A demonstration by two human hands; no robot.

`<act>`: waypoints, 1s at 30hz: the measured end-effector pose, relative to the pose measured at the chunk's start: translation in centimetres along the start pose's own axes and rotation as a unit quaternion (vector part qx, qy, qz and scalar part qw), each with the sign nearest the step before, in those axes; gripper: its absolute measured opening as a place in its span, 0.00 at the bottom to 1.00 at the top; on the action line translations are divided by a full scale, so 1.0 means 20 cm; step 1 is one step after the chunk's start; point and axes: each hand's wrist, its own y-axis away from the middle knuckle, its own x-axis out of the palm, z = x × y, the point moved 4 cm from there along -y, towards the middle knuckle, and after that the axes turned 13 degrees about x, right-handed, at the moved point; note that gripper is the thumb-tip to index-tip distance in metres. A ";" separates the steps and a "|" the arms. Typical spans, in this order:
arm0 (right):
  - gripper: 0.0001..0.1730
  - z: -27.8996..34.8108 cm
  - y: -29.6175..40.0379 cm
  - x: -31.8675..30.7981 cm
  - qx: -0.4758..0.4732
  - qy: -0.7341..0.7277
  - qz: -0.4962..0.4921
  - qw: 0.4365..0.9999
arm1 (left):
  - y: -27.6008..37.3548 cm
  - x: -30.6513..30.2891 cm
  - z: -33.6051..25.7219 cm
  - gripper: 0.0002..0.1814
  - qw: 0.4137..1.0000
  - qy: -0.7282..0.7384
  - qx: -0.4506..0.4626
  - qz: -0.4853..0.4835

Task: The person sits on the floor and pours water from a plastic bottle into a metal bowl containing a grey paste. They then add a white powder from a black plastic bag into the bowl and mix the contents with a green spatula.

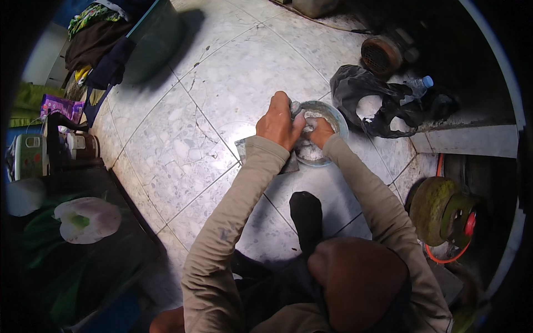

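On the tiled floor stands a round bowl [342,125] with white powdery or pasty material [310,153] in it. My right hand [321,132] reaches into the bowl, fingers curled and smeared white; whether it grips some of the material is unclear. My left hand [278,120] is closed around a tool with a rounded grey handle end [295,108] at the bowl's left rim. Under my left wrist shows a flat grey plate [290,165], possibly the tool's blade; my sleeve hides its middle.
Right of the bowl lies a black plastic bag [349,89] beside a clear bottle with a blue cap [427,81]. A green gas cylinder [435,210] with an orange hose stands at the right. Clothes [98,45] hang over a large tub [156,45] at upper left. A dark flower-patterned surface [83,266] is at left.
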 end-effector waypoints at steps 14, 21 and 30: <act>0.24 0.16 0.17 -0.17 -0.041 0.288 -0.025 0.956 | 0.02 -0.02 0.00 0.21 1.000 -0.006 0.015 0.013; 0.24 0.10 0.16 -0.21 -0.046 0.237 -0.035 0.970 | 0.01 0.01 -0.02 0.21 0.999 0.008 0.022 0.025; 0.23 0.06 0.18 -0.17 -0.128 0.292 -0.074 0.945 | 0.01 -0.02 -0.04 0.21 0.999 0.002 0.040 0.018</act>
